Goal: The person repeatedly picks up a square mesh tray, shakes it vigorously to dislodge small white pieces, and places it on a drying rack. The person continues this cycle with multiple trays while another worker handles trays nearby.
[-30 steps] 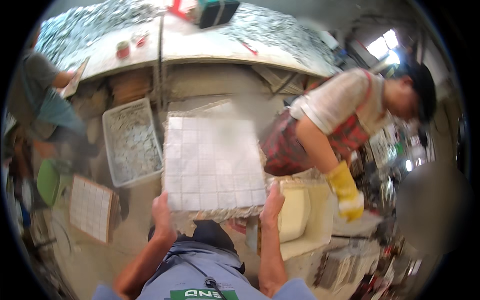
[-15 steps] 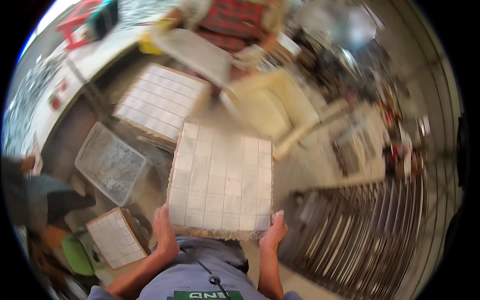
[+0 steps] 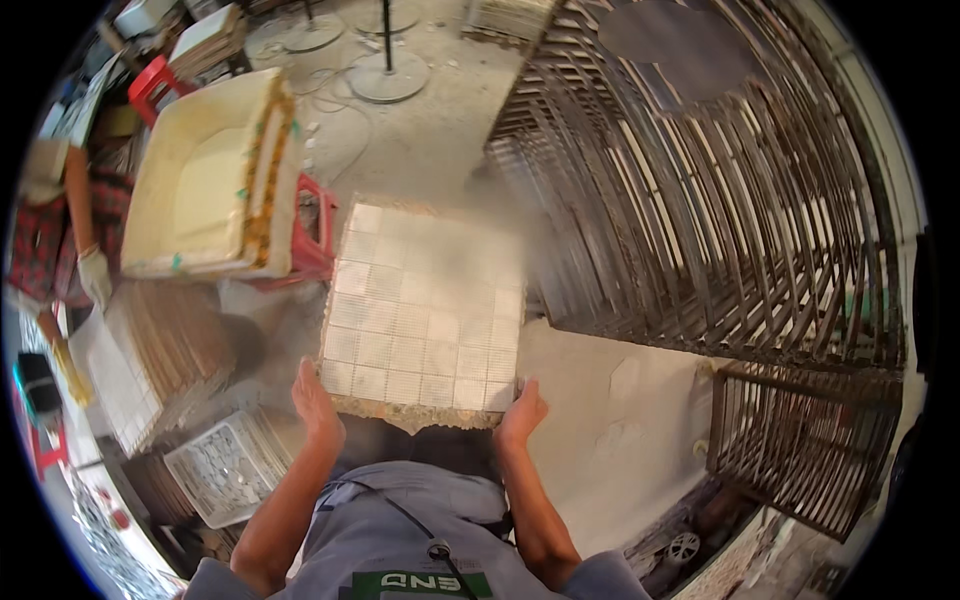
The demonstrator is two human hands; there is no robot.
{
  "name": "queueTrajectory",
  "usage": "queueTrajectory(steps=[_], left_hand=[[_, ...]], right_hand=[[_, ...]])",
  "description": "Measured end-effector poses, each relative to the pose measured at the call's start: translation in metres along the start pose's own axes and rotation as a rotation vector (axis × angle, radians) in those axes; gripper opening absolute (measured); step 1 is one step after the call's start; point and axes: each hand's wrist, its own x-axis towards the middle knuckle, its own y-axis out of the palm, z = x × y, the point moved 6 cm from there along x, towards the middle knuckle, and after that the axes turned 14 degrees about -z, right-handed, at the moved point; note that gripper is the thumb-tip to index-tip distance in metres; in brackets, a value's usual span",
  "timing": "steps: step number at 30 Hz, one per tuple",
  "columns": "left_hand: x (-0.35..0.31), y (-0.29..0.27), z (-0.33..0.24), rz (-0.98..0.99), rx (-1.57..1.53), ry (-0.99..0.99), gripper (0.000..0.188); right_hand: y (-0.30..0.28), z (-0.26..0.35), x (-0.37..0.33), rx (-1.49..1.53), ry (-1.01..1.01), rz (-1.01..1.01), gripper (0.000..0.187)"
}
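Observation:
A square board faced with rows of white ribbed tiles hangs in front of my body, its lower edge rough and crumbly. My left hand grips the near left side, thumb up along the edge. The near right corner sits in my right hand, also with its thumb at the edge. The fingers of both hands are hidden under the board. Beyond its right side stands a large metal rack with many slats and boards in its slots; the space between is blurred.
A yellowish foam box rests on a red stool at left. Nearer are a stack of tiled boards and a plastic crate of pieces. A co-worker's gloved hand is far left. A smaller rack stands at right.
My view has turned to the right: the rack has come in ahead, while the foam box, stacks and co-worker have shifted left. Both hands still carry the tiled board.

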Motion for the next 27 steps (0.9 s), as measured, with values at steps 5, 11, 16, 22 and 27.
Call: queueTrajectory(steps=[5,11,16,22,27], left_hand=[[0.027,0.078,0.052,0.000,0.498,0.193,0.045],[0.034,0.167,0.072,0.135,0.797,0.400,0.048],[0.054,0.256,0.127,0.273,0.880,0.505,0.049],[0.091,0.343,0.211,0.490,0.789,0.478,0.047],[0.118,0.398,0.267,0.551,0.729,0.484,0.044]], right_hand=[[-0.016,-0.031,0.056,0.093,0.131,-0.225,0.042],[-0.009,-0.088,0.077,0.107,0.288,-0.395,0.046],[0.013,-0.149,0.129,0.185,0.305,-0.561,0.047],[0.043,-0.211,0.187,0.205,0.246,-0.769,0.045],[0.067,-0.256,0.221,0.350,0.273,-0.787,0.046]])
